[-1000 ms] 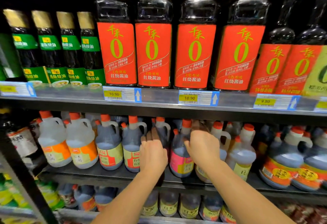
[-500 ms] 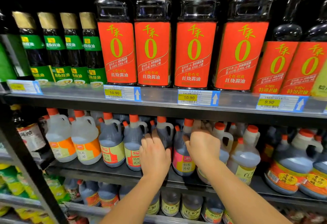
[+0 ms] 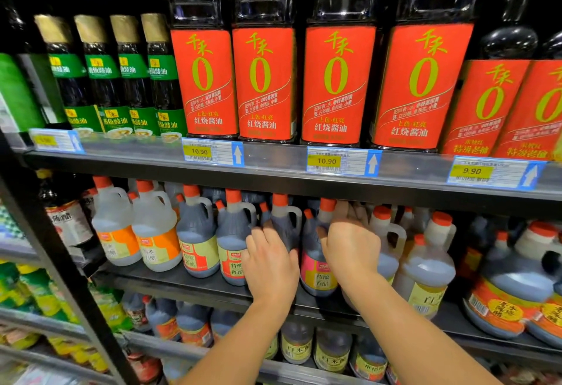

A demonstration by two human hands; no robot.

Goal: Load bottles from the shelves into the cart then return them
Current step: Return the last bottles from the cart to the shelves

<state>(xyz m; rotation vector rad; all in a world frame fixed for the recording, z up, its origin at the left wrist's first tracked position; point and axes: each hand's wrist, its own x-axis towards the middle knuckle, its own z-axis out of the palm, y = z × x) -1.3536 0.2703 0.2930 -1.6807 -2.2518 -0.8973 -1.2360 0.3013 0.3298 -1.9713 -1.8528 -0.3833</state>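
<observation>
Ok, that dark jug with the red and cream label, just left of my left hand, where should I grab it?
Probably by the loop handle under its orange cap. The jug stands upright at the front of the shelf, handle on the side nearest your left hand, so reach in from the front and hook your fingers through it.

I'm facing dark metal store shelving: the upper shelf (image 3: pixel 273 182) runs across my view with a clear rail (image 3: pixel 273 158) on its front edge carrying yellow-and-white price tags (image 3: pixel 213 153) with blue arrows, reading 10.90, 10.90 and 9.90. Below it I've got the middle shelf (image 3: pixel 176 279), black and matte, and the lower shelf (image 3: pixel 146 339) under that, with a black upright post (image 3: pixel 57 269) slanting down my left side. The recess at the very top is near black, while the rail shows a soft sheen.
</observation>
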